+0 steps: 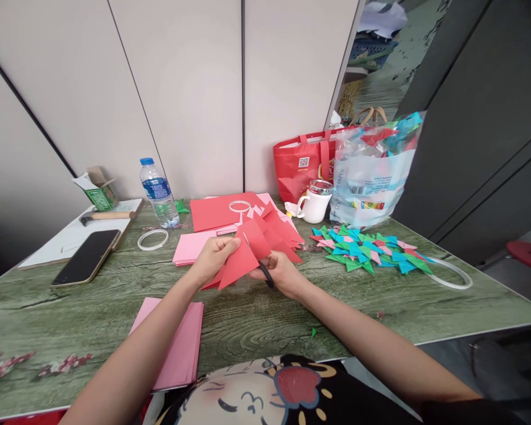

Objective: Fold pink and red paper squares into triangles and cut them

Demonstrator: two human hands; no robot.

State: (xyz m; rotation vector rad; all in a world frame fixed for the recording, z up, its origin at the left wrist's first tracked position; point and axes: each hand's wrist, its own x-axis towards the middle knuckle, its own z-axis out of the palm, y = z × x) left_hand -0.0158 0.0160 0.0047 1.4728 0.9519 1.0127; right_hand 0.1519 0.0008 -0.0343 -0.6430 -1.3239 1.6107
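Note:
My left hand [216, 255] pinches a sheet of red paper [241, 264] between thumb and fingers, above the middle of the table. Black-handled scissors [268, 275] sit in my right hand [283, 274], their blades partly hidden by the paper and a slit showing along it. Beneath and behind the hands lies a loose pile of cut red and pink paper pieces [283, 233]. A stack of pink paper [192, 247] is just left of them, with a large red sheet [212, 212] behind. Another pink stack [188, 339] lies under my left forearm.
Left on the wooden-patterned table [92, 319] are a phone [87, 257], a hammer [108, 216], a water bottle [157, 192] and a tape roll [153, 239]. Right are a white mug [316, 203], a red bag [292, 177], a plastic bag [367, 177] and folded paper pieces [365, 248].

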